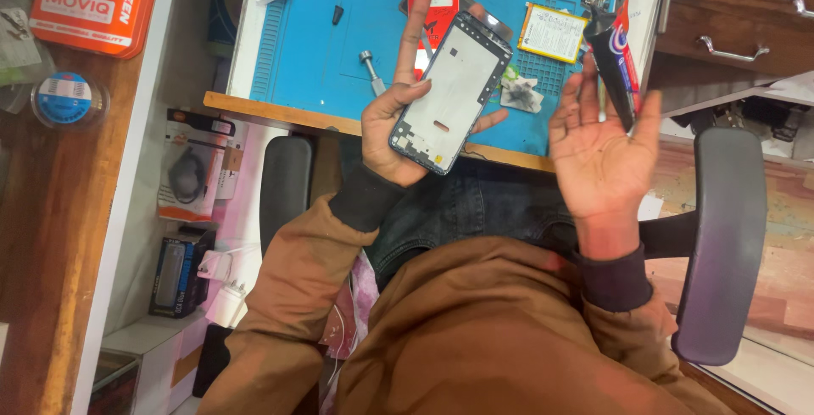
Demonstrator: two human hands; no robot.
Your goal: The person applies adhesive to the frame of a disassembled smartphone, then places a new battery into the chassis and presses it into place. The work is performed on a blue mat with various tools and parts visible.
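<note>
Left hand (392,131) grips phone frame (451,93) by edges; right hand (604,148) splayed, glue tube (615,63) pinched loosely at fingertips – tube may slip onto blue mat (305,50)

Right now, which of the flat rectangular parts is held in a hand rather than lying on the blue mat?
The dark-rimmed phone frame, held up in the left hand. The yellow-edged battery lies on the blue mat.
</note>
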